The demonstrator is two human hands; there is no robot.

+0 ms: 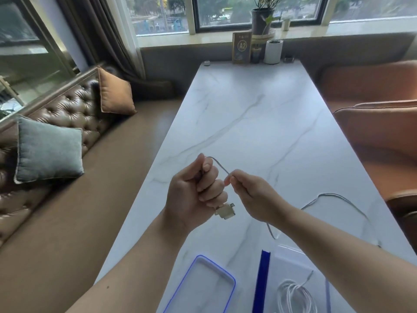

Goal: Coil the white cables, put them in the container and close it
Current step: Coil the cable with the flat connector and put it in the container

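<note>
My left hand [198,190] is a fist around one end of a white cable [334,196]; the cable's multi-head plug [224,211] sticks out below the fist. My right hand [252,193] pinches the same cable just right of the fist, with a short arc of it between the hands. The cable's remainder trails over the marble table to the right and back under my right forearm. A clear container [291,267] with blue latches stands at the near right with a coiled white cable [295,297] inside. Its blue-rimmed clear lid [203,283] lies flat to the left.
The white marble table [248,123] stretches away to a window sill. At its far end stand an A2 sign [242,47], a white cup [273,51] and a potted plant [261,21]. A brown sofa with cushions [49,150] is left, orange chairs [379,132] right.
</note>
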